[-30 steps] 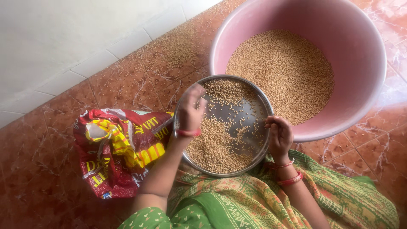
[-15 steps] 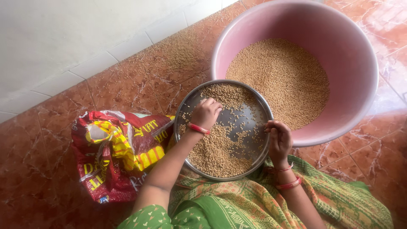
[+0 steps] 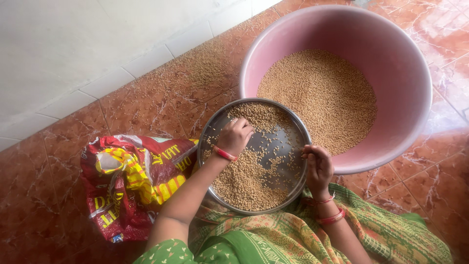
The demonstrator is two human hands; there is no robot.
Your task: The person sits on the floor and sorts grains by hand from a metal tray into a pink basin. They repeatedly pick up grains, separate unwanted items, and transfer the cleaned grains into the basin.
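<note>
Tilting toward right hand: round steel plate, no long axis

plate: round steel, on lap, rim against pink tub | grain: brown heaps at near and far edges

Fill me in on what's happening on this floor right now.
A person sits on the tiled floor with a round steel plate of grain on their lap. The left hand rests in the grain on the plate, fingers curled down into it, while the right hand grips the plate's rim. A pink tub of more grain stands just beyond, and a crumpled red and yellow sack lies beside.
</note>
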